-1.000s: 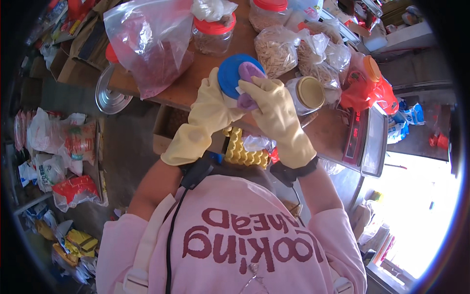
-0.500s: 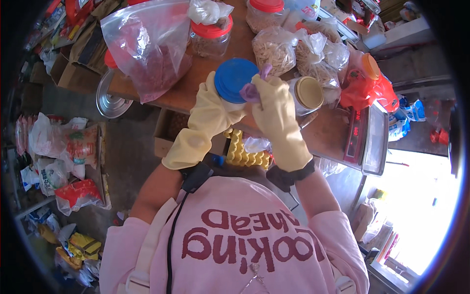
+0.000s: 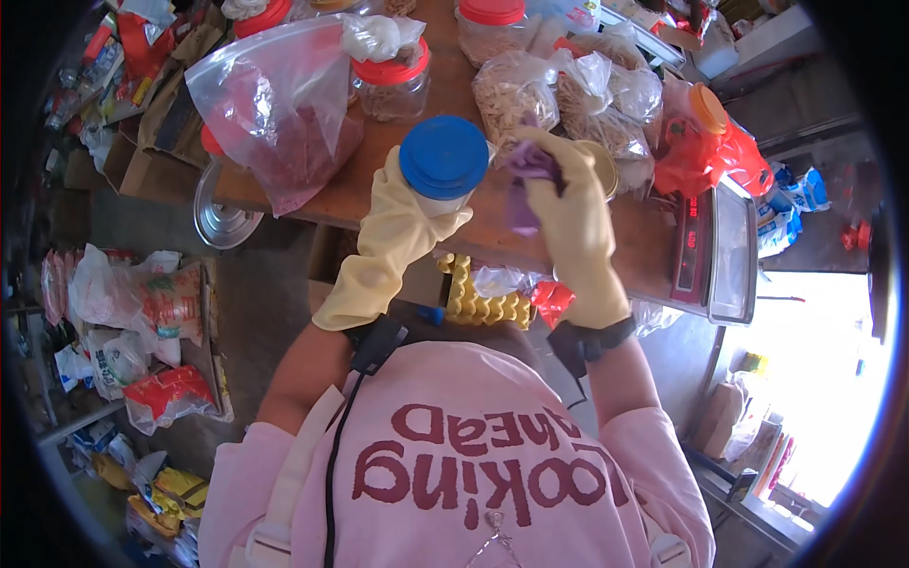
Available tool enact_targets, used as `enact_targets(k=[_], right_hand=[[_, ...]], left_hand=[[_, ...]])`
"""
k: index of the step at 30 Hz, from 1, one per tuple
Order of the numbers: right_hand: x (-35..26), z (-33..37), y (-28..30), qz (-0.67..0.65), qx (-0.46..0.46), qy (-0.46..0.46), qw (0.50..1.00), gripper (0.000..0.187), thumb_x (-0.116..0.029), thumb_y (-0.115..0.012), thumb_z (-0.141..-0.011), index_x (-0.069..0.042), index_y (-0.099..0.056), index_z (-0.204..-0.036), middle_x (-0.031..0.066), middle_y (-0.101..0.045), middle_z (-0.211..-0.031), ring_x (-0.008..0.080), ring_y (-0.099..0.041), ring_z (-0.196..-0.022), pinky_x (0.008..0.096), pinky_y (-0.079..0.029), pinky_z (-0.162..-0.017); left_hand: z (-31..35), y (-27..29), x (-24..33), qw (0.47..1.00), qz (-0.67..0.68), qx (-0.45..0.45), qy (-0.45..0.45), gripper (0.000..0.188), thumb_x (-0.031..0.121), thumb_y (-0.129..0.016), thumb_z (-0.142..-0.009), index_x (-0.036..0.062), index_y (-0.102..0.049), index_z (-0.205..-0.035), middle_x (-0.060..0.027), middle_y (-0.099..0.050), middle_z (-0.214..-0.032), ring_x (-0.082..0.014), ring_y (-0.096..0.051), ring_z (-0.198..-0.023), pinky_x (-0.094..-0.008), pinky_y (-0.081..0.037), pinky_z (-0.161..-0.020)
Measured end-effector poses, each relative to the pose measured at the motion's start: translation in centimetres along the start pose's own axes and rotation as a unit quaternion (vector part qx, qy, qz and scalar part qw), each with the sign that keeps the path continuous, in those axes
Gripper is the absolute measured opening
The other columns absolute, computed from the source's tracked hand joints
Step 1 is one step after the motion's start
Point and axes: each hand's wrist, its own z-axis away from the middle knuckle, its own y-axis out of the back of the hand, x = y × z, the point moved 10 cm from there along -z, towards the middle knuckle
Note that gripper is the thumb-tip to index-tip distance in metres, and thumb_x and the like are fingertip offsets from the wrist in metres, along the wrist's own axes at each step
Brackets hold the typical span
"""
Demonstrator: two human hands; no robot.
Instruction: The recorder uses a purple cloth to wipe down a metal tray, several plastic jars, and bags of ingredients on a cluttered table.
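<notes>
Both my hands wear pale yellow rubber gloves. My left hand (image 3: 402,204) is wrapped round a jar with a blue screw lid (image 3: 443,156), held above the table's near edge with the lid facing up. In my right hand (image 3: 568,194) is a purple cloth (image 3: 532,180), bunched in the fingers and hanging down a little, apart from the jar. Partly hidden behind my right hand stands a jar with a cream-coloured lid (image 3: 603,168).
On the brown table (image 3: 492,222) stand red-lidded jars (image 3: 393,80), a large clear zip bag (image 3: 275,123) and clear bags of dried pieces (image 3: 516,95). A scale (image 3: 710,251) sits at the right edge beside a red bag (image 3: 710,156). Below the table is a yellow egg tray (image 3: 483,303).
My right hand with the purple cloth has moved off the blue lid, to the right. The jar stays in my left hand. The view has shifted slightly.
</notes>
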Motion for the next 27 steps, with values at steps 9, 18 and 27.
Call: enact_targets(k=[9,18,27], right_hand=[[9.6,3.4,-5.6,-0.039,0.061,0.179,0.981,0.062,0.015,-0.047,-0.091,-0.003,-0.054,-0.15,0.0211,-0.064,-0.141,0.0253,-0.072,-0.114,0.0343,-0.056,-0.099],[-3.5,4.2,-4.9,-0.004,0.053,0.284,0.957,0.058,0.004,-0.068,-0.083,-0.005,-0.062,-0.14,0.0223,-0.063,-0.136,0.0391,-0.062,-0.124,0.0472,-0.049,-0.106],[4.1,2.1,-3.6,-0.173,0.049,0.203,0.963,0.043,0.009,-0.06,-0.09,-0.002,-0.066,-0.13,0.0202,-0.071,-0.124,0.0288,-0.071,-0.109,0.0383,-0.055,-0.095]], left_hand=[[-1.0,1.6,4.0,0.99,0.14,0.029,0.011,0.077,0.025,-0.098,-0.066,0.0009,-0.062,-0.13,-0.0125,-0.074,-0.12,-0.0222,-0.074,-0.103,-0.0391,-0.058,-0.094],[-2.2,1.8,-4.7,0.954,0.294,-0.03,-0.051,0.099,0.021,-0.095,-0.075,0.0028,-0.04,-0.156,-0.0111,-0.06,-0.146,-0.0232,-0.06,-0.131,-0.0408,-0.047,-0.116],[2.5,4.6,-1.1,0.982,0.139,-0.007,-0.126,0.09,0.024,-0.094,-0.07,0.0061,-0.053,-0.147,-0.0105,-0.063,-0.142,-0.0285,-0.062,-0.129,-0.0421,-0.051,-0.111]])
